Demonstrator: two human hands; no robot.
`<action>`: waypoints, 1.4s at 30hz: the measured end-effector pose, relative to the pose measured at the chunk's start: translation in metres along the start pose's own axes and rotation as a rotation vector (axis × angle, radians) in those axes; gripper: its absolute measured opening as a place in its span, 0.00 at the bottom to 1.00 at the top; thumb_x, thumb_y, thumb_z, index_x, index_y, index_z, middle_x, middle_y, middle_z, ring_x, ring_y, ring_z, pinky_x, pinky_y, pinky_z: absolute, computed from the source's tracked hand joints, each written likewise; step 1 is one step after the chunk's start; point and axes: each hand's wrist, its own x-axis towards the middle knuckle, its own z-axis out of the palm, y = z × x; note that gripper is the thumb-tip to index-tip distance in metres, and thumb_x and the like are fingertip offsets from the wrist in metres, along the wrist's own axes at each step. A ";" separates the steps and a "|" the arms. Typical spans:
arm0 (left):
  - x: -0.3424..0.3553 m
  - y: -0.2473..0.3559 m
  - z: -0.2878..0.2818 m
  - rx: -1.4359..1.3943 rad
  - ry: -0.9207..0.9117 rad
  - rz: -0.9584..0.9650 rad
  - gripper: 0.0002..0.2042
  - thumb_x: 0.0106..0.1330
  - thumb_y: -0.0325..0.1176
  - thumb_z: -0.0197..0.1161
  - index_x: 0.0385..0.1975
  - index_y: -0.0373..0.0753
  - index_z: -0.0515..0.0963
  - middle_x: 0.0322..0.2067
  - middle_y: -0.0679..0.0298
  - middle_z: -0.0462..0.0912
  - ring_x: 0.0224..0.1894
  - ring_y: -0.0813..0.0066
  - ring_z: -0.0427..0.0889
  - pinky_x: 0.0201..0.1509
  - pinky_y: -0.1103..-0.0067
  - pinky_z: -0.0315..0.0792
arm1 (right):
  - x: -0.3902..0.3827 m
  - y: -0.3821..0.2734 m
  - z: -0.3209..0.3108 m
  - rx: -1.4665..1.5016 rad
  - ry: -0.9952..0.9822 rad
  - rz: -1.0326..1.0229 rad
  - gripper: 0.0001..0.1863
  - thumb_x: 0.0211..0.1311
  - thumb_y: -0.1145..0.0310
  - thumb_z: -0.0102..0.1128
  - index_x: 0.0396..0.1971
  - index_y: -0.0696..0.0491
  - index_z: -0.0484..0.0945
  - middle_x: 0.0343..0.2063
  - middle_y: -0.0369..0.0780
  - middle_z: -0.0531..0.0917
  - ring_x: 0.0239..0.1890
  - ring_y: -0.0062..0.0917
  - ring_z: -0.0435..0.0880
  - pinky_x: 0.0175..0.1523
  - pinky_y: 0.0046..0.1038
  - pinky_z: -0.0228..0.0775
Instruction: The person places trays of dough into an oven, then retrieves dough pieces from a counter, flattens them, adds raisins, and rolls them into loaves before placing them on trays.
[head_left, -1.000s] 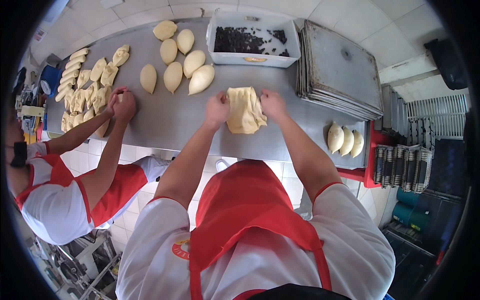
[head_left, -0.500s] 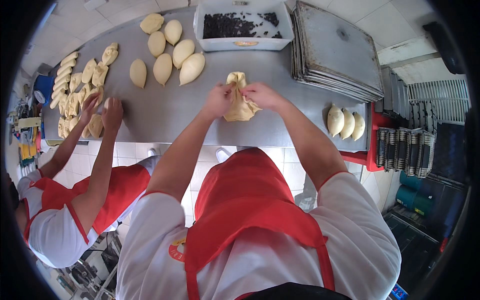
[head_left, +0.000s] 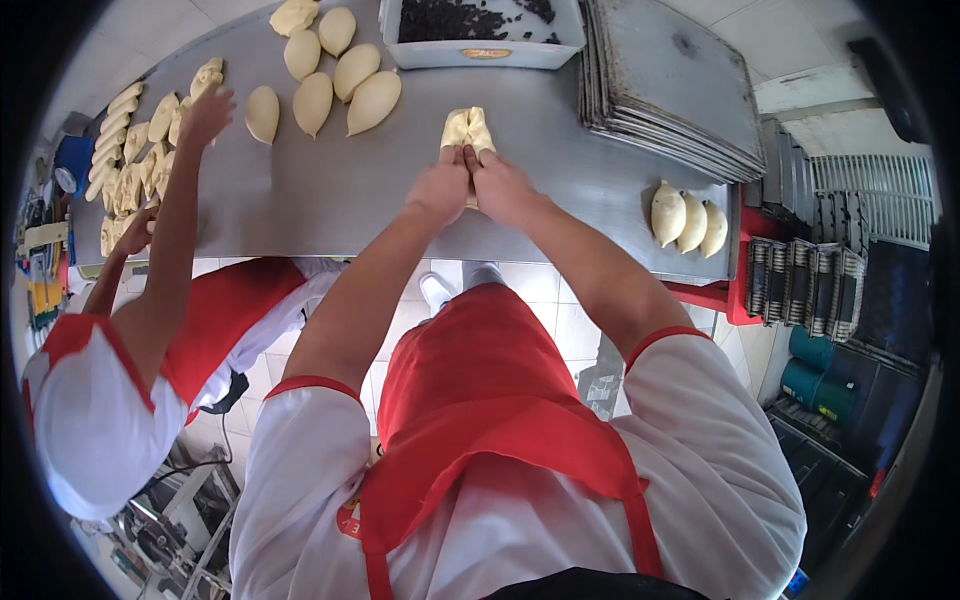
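A flattened piece of pale dough [head_left: 466,127] with folded edges lies on the steel table in front of me. My left hand [head_left: 440,188] and my right hand [head_left: 502,187] meet over its near half, fingers closed and pressing the dough together along the middle seam. They cover most of the near part, so what is inside cannot be seen. Beyond it to the left rest several smooth oval dough pieces [head_left: 313,104]. Three plump shaped dough pieces [head_left: 668,215] sit side by side at the table's right end.
A white tub [head_left: 485,53] of dark bits stands at the back, beside stacked metal trays [head_left: 672,75]. On my left, a co-worker's hand [head_left: 207,116] reaches over several rows of shaped dough [head_left: 130,185]. The steel table's [head_left: 330,215] front edge runs just before my apron.
My hands have come closer together and toward me along the dough, whose far end now looks folded in. The co-worker's hands have moved apart. The view has shifted slightly.
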 end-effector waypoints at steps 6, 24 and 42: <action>-0.041 -0.027 0.007 -0.627 0.218 0.018 0.25 0.75 0.26 0.54 0.72 0.33 0.69 0.54 0.47 0.77 0.47 0.47 0.87 0.50 0.59 0.84 | -0.026 0.012 -0.006 0.479 0.188 0.249 0.15 0.70 0.62 0.62 0.50 0.52 0.88 0.37 0.48 0.86 0.38 0.45 0.88 0.50 0.46 0.82; 0.023 -0.010 -0.016 -0.033 0.218 -0.061 0.26 0.78 0.42 0.54 0.76 0.53 0.69 0.51 0.52 0.75 0.57 0.49 0.80 0.59 0.58 0.79 | 0.054 0.029 0.002 0.255 0.188 0.279 0.21 0.73 0.64 0.57 0.63 0.52 0.82 0.57 0.51 0.83 0.51 0.46 0.88 0.56 0.44 0.81; 0.064 0.018 -0.004 0.023 0.185 0.061 0.43 0.75 0.56 0.56 0.81 0.34 0.51 0.81 0.46 0.49 0.83 0.43 0.47 0.84 0.52 0.44 | 0.272 0.123 -0.125 0.103 -0.142 -0.058 0.16 0.56 0.69 0.69 0.45 0.54 0.89 0.47 0.51 0.88 0.53 0.47 0.86 0.59 0.42 0.80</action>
